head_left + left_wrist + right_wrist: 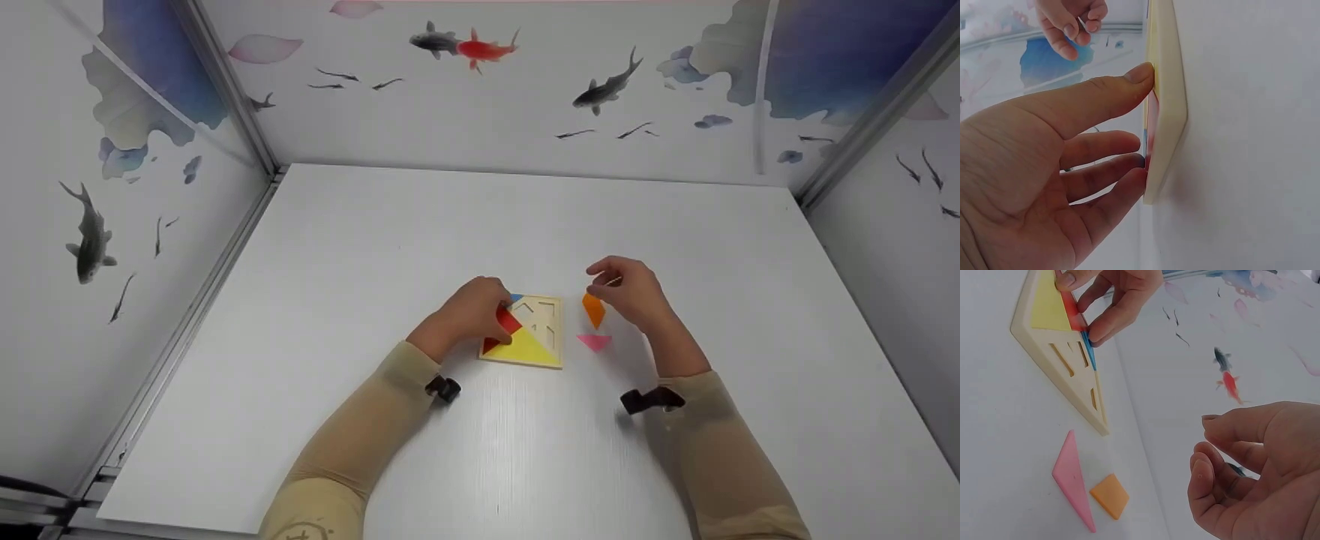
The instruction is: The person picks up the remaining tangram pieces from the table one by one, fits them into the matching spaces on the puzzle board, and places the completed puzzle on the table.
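Observation:
A square wooden tangram board (560, 330) lies on the white table, holding a yellow triangle (534, 348), a red piece (510, 320) and a blue piece (1089, 351). Over its left side my left hand (472, 309) rests its thumb and fingertips on the pieces, fingers extended. Bare recessed slots show in the rest of the board. My right hand (636, 294) hovers with loosely bent fingers, nothing between them. Below it, an orange four-sided piece (594, 311) lies flat, apart from the fingers in the right wrist view. Beside that piece is a pink triangle (1074, 481).
White panels (510, 112) printed with fish and leaves stand behind the table (360, 247) and along both sides. Metal frame posts (232, 82) join them at the corners. Small black devices (444, 388) sit at both wrists.

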